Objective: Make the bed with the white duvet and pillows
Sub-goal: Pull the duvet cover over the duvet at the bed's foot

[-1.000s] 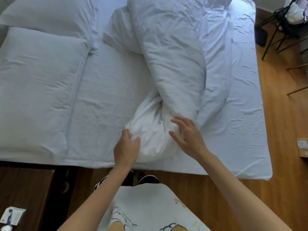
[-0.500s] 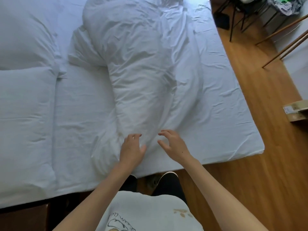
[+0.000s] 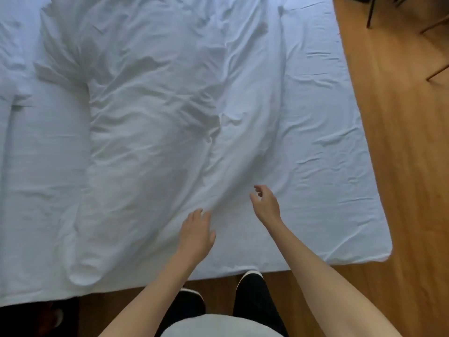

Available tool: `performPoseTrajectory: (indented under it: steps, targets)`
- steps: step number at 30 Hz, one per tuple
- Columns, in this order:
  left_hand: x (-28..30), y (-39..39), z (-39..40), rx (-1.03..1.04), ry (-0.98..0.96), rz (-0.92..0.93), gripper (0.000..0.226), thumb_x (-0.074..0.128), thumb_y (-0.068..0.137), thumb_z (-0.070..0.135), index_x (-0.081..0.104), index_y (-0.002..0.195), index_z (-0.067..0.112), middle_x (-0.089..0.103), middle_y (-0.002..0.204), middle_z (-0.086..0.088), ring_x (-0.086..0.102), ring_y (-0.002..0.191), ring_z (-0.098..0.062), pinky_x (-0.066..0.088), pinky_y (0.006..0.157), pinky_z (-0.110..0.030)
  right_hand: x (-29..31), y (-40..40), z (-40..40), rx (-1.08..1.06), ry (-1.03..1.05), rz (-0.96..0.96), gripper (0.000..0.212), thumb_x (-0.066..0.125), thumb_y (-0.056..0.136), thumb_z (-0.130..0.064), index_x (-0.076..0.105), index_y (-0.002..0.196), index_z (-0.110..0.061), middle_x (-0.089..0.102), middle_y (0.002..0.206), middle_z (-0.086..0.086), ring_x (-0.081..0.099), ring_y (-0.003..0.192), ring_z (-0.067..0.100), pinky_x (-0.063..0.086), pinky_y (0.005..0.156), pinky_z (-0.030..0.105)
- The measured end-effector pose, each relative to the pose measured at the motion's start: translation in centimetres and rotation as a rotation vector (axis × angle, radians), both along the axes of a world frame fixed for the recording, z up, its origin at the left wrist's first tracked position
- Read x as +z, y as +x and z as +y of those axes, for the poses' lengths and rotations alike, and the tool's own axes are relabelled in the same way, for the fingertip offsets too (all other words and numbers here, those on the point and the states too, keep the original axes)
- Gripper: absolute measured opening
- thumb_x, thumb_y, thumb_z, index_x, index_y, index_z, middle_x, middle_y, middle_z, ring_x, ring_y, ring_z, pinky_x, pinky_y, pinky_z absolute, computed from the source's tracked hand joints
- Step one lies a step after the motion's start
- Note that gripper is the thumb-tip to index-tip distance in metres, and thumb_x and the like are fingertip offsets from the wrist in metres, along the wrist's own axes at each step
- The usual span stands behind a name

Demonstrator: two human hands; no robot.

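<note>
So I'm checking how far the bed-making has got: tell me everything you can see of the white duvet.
The white duvet is plain, soft-looking cloth, heavily creased and not spread out. It lies bunched in a long, puffy heap running from the bed's far side to its near edge, with a thinner flap trailing to the right. It rests on the white sheet, whose right part is bare. The left hand lies on its near part; the right hand is at the flap's edge, contact unclear.
</note>
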State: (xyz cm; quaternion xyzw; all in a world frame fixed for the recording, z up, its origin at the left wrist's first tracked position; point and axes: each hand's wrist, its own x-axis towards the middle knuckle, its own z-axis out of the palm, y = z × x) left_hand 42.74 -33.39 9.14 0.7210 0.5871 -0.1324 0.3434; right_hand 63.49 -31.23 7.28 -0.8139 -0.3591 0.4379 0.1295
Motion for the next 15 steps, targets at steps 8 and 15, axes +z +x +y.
performPoseTrajectory:
  steps: [8, 15]
  targets:
    - [-9.2, 6.9, 6.4, -0.067, 0.173, 0.053, 0.076, 0.071, 0.077, 0.019, 0.037, 0.145, 0.01, 0.04, 0.142, -0.025, 0.046, 0.125, -0.041, 0.043, 0.099, -0.044, -11.2, 6.6, 11.0, -0.539, -0.002, 0.23, 0.059, 0.054, 0.095, -0.04, 0.035, 0.143, -0.011, 0.051, 0.129, 0.001, 0.053, 0.104, 0.017, 0.037, 0.085, 0.027]
    - [-15.1, 8.5, 11.0, -0.046, 0.325, 0.164, 0.114, 0.078, 0.066, 0.049, 0.009, 0.148, 0.012, 0.026, 0.146, -0.035, 0.034, 0.131, -0.049, 0.038, 0.102, -0.055, -15.5, 4.1, 16.5, -0.938, 0.131, 0.83, 0.045, 0.075, 0.082, -0.033, 0.065, 0.118, -0.007, 0.07, 0.115, 0.011, 0.068, 0.103, 0.024, 0.056, 0.088, 0.04]
